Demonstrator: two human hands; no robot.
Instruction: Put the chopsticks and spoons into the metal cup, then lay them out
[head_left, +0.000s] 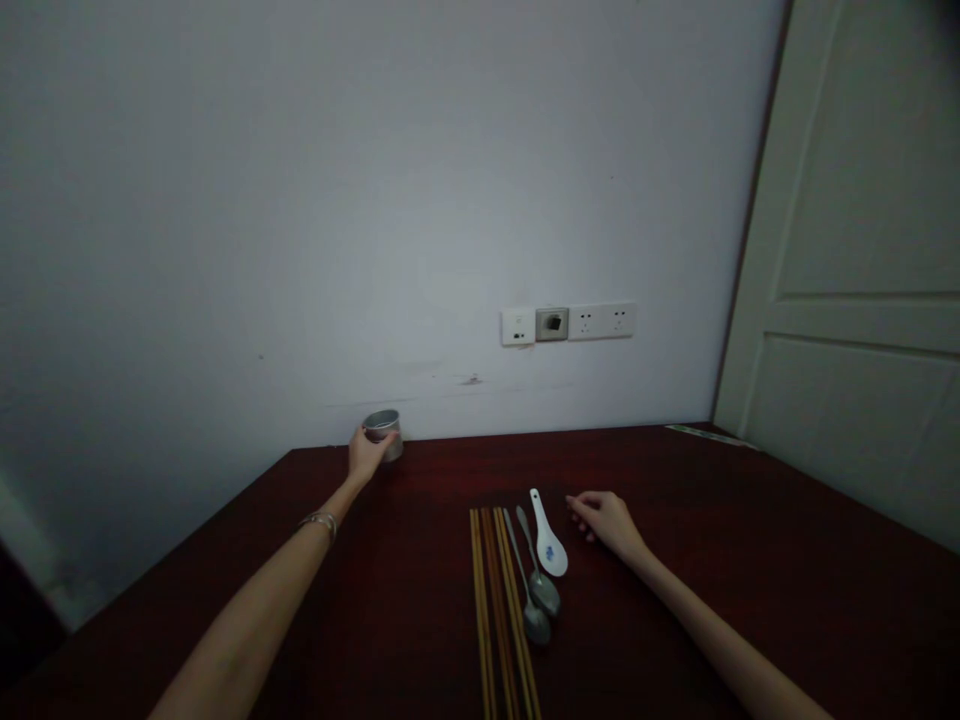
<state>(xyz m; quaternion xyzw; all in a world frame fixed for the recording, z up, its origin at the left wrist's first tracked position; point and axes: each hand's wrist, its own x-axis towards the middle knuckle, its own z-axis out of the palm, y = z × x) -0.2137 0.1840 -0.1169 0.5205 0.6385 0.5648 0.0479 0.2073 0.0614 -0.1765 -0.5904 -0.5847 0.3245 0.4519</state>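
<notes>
At the far left corner of the table, my left hand [365, 455] is wrapped round the side of a silver metal cup [393, 450], its open rim facing up. My right hand [606, 518] rests on the table, fingers loosely curled and slightly apart, with nothing seen in them. Just left of it lies a white spoon [551, 552] with a blue mark in its bowl. Two metal spoons [544, 592] lie beside that, handles pointing away from me. Further left, several wooden chopsticks [495, 610] lie side by side, some yellow and some reddish brown.
The dark red table [375, 620] meets a pale wall [300, 200] at its back edge. Sockets [601, 321] sit on the wall above it. A thin green-and-white strip [709, 436] lies at the back right, near a white panelled door [862, 380].
</notes>
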